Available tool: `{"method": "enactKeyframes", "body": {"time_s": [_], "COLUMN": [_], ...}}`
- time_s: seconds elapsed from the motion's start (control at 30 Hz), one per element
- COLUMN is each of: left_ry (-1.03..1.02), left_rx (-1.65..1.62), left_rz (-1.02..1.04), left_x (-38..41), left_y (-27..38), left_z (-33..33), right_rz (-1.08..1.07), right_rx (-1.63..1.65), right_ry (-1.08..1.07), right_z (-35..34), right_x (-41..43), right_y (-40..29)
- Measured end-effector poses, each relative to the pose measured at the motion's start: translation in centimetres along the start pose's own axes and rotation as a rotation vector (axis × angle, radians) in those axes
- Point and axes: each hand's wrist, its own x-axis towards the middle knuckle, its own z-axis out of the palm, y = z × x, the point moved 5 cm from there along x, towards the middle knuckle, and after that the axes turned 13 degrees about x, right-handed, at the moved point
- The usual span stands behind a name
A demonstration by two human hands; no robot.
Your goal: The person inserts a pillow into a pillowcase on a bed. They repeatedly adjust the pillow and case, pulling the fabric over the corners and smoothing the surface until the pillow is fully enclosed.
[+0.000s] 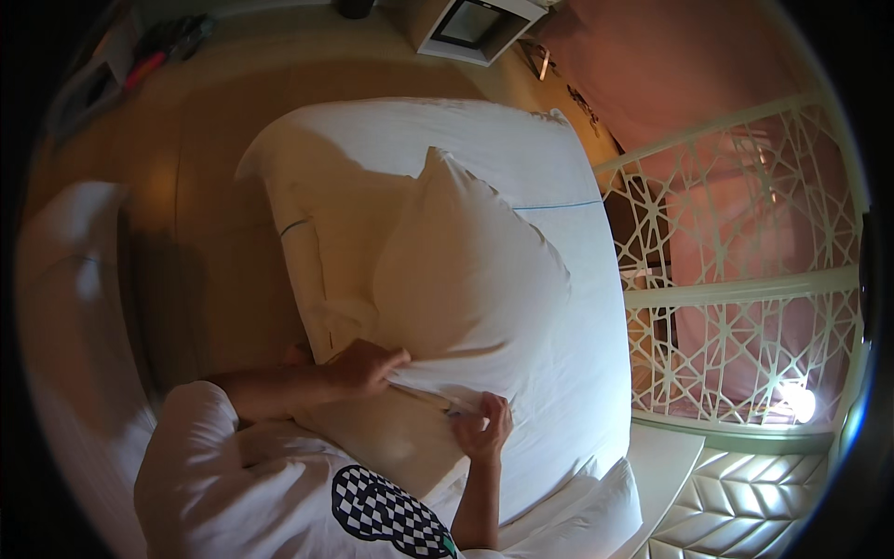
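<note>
A plump pillow in a white pillowcase [461, 279] lies across the bed, one corner pointing to the far side. At its near edge my left hand [367, 367] grips the fabric between thumb and fingers. My right hand [485, 426] pinches the same edge farther right, with its fingers bent around the cloth. Between both hands the edge of the case is drawn fairly straight. Beneath the pillow spreads a white bed cover [566, 237] with a thin blue line.
Another white pillow [594, 496] rests near the padded headboard [740, 503]. A white lattice screen [726, 272] stands along the bed's right side, with a lit lamp [800, 404] by it. Another white-covered bed [70, 314] is at left, across the floor [216, 279].
</note>
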Motion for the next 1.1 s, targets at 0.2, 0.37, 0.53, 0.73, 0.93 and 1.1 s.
{"method": "enactKeyframes", "body": {"time_s": [0.2,0.37,0.53,0.73,0.93,1.1], "left_ry": [0.038,0.258,0.415,0.261,0.241,0.336], "left_rx": [0.037,0.047,0.099,-0.118,-0.262,-0.075], "left_rz": [0.299,0.183,0.003,-0.092,-0.295,-0.398], "left_x": [0.5,2.1,1.7,-2.0,-1.5,0.2], "left_y": [3.1,-1.8,-6.8,-7.3,-9.5,-12.0], "left_z": [1.8,-0.6,0.4,3.8,3.6,4.4], "right_rz": [-0.147,0.021,0.053,0.140,0.227,0.328], "right_rx": [-0.170,-0.108,-0.122,-0.146,-0.273,-0.310], "right_ry": [0.010,-0.073,-0.170,-0.051,-0.062,-0.115], "right_z": [3.0,4.6,5.2,4.2,3.8,4.6], "right_x": [1.9,0.9,-1.4,-1.3,-3.2,-4.1], "right_y": [-2.2,-1.0,-2.4,-1.0,1.0,-2.2]}}
